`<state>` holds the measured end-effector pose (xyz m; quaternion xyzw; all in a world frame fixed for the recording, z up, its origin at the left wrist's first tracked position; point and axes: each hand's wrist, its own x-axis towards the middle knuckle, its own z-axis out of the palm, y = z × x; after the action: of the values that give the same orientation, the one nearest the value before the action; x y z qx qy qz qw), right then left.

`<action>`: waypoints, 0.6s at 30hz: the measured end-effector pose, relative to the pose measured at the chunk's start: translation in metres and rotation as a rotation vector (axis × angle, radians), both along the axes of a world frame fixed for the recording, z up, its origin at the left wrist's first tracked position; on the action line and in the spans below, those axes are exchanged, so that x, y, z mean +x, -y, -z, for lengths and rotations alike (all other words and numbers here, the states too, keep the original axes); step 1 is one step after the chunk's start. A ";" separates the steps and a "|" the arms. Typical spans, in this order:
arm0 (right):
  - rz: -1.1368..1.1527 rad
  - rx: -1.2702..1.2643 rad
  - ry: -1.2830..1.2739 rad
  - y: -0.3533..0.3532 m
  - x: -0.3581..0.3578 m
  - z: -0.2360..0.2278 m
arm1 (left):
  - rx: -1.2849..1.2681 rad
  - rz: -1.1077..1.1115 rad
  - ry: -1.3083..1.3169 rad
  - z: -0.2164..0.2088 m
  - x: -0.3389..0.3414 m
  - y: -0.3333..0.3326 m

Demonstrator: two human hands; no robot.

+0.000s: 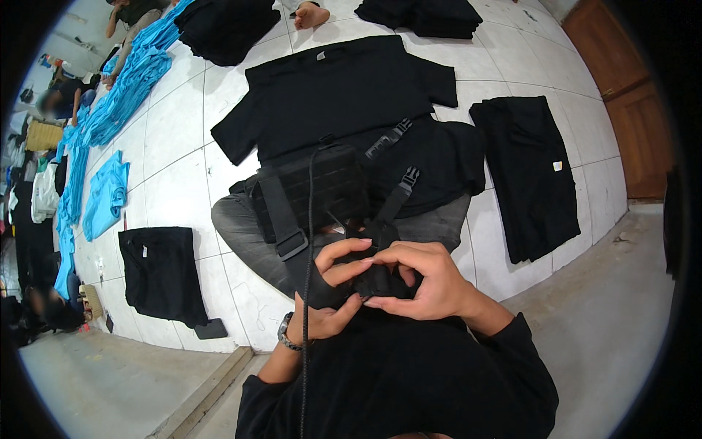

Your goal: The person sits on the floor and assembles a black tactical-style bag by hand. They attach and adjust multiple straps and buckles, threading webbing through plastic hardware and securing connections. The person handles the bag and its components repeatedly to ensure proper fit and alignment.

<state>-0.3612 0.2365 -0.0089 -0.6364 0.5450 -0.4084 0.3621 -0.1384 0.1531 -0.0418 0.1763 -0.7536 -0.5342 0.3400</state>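
Note:
Both hands meet in front of my chest on a small piece of black fabric or strap [380, 282]. My left hand [333, 289] cups it from the left with fingers curled around it. My right hand [420, 278] presses on it from the right, fingers bent over the top. Just beyond the hands a black pouch [322, 186] with webbing straps and buckles rests on my lap. A black T-shirt [344, 91] lies spread flat on the white tiled floor [175, 139] past my knees.
A folded black shirt stack [534, 175] lies to the right and another black garment [162, 274] to the left. More black piles [223, 25] sit at the far side. Rows of blue shirts [121, 91] run along the left, where other people sit. A wooden door [629, 95] stands at right.

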 end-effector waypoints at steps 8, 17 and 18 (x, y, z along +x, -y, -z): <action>-0.047 -0.054 0.083 0.000 -0.013 -0.003 | 0.292 0.033 -0.018 0.001 0.001 -0.001; -0.112 -0.042 0.073 -0.002 -0.014 -0.007 | 0.200 0.014 0.068 -0.001 -0.005 0.004; -0.109 -0.080 0.033 -0.002 -0.014 -0.007 | 0.198 0.010 0.086 -0.003 -0.006 0.004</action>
<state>-0.3755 0.2380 -0.0017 -0.6723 0.4868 -0.4199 0.3672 -0.1444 0.1491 -0.0390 0.2280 -0.7119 -0.5997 0.2856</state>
